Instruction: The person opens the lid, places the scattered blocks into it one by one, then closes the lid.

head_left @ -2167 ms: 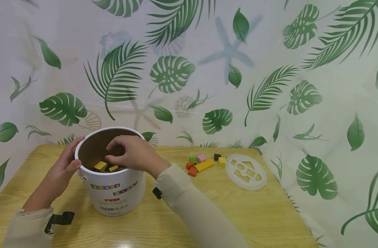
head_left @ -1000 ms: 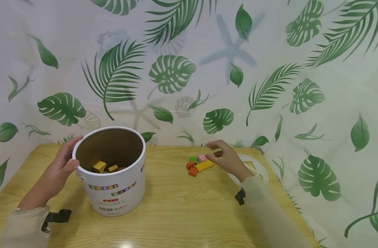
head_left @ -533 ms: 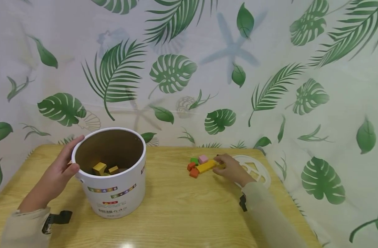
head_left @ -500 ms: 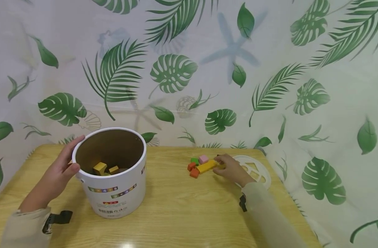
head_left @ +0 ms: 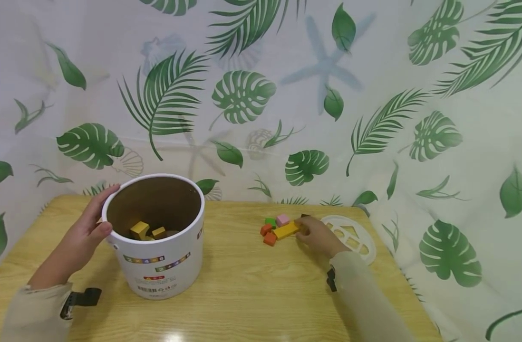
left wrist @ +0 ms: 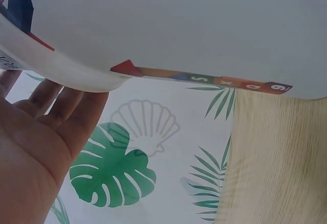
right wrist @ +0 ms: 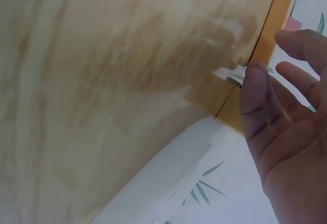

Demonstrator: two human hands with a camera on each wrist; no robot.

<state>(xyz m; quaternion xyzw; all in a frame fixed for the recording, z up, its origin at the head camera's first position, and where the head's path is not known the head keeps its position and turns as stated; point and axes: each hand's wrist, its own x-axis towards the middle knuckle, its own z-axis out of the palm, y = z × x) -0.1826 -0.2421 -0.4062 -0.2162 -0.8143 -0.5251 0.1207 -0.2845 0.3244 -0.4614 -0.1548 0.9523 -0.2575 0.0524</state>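
A white round bucket [head_left: 162, 270] stands on the left of the wooden table [head_left: 244, 294], with yellow blocks [head_left: 140, 229] inside it. My left hand [head_left: 87, 232] lies against the bucket's left wall, thumb near the rim. In the left wrist view its fingers [left wrist: 61, 106] lie straight along the bucket [left wrist: 179, 25]. My right hand [head_left: 314, 233] rests low on the table at the right end of a long yellow block [head_left: 285, 231]. In the right wrist view the right hand [right wrist: 286, 122] shows a bare palm and straight fingers. A pink block [head_left: 282, 219], a green one [head_left: 269, 221] and two red-orange ones [head_left: 267, 234] lie beside it.
A white round lid with shape cut-outs [head_left: 361, 242] lies flat just right of my right hand. A small dark block [head_left: 304, 216] peeks out behind the hand. A leaf-print curtain [head_left: 261, 95] hangs close behind and to the right of the table.
My right hand left the bucket, crossed to the right and came down at the loose blocks. In the last half second it barely shifted. The left hand stayed on the bucket.
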